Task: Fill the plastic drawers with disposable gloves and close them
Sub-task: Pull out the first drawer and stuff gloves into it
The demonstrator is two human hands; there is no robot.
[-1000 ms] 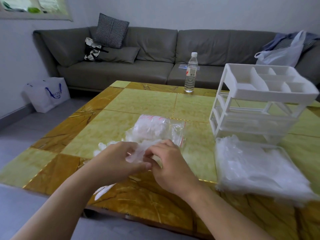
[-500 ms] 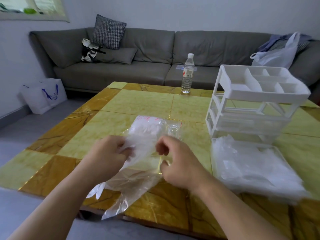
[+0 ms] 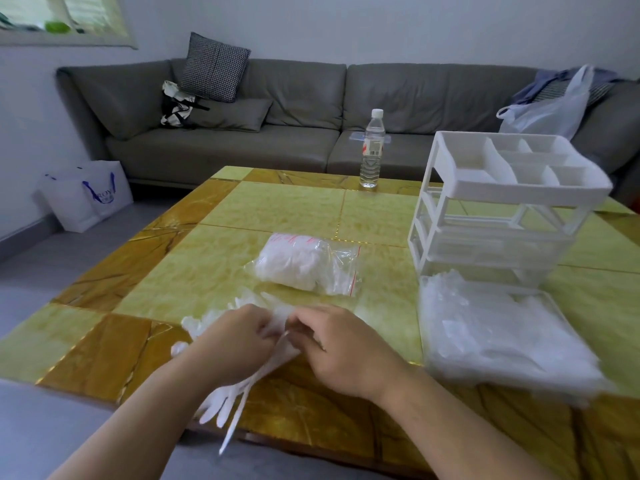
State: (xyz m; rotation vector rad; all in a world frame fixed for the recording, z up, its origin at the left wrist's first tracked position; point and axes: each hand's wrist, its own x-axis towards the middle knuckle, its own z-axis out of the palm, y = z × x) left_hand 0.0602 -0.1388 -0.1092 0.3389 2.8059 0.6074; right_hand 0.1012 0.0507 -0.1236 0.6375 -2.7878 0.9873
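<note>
Two hands, item one: our left hand (image 3: 235,337) and right hand (image 3: 341,348) meet at the near table edge, fingers of both curled and pinching one thin clear disposable glove (image 3: 225,400), whose fingers trail over the edge of the marble-pattern table (image 3: 277,209).

Change noted: half a second ago we held the glove spread open between parted hands; now the hands have closed together and the glove is bunched, which we judge to be folding for the drawer.

Item two: zip bag of gloves (image 3: 304,265), lying on its side just beyond the hands, apart from them.

Item three: pulled-out drawer (image 3: 540,292), heaped with gloves, resting on the table in front of the white drawer unit (image 3: 498,216). Its upper slot stands vacant; nothing closed yet, so filling is part done.

Writing: red print on the zip bag, unreadable; blue letters "ROY" on a white carrier bag (image 3: 90,195) on the floor; the water bottle (image 3: 372,150) label is illegible.
</note>
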